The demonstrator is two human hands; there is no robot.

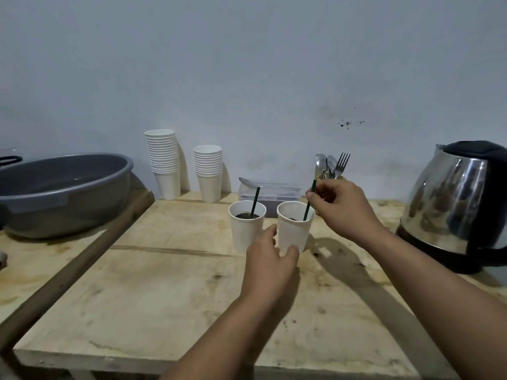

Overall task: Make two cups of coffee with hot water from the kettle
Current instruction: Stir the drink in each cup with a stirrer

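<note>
Two white paper cups stand side by side on the wooden table (170,283). The left cup (245,229) holds dark coffee with a green stir stick (255,202) leaning in it. My left hand (270,256) grips the base of the right cup (295,229). My right hand (343,207) pinches the top of a second green stir stick (309,202) that stands in that cup. The steel electric kettle (458,201) with a black lid sits on its base at the far right.
Two stacks of paper cups (163,160) (208,171) stand against the wall. Behind the cups a clear lidded box (270,197) carries a spoon (248,182). Cutlery (333,165) stands upright behind my right hand. A grey basin (63,187) sits at left.
</note>
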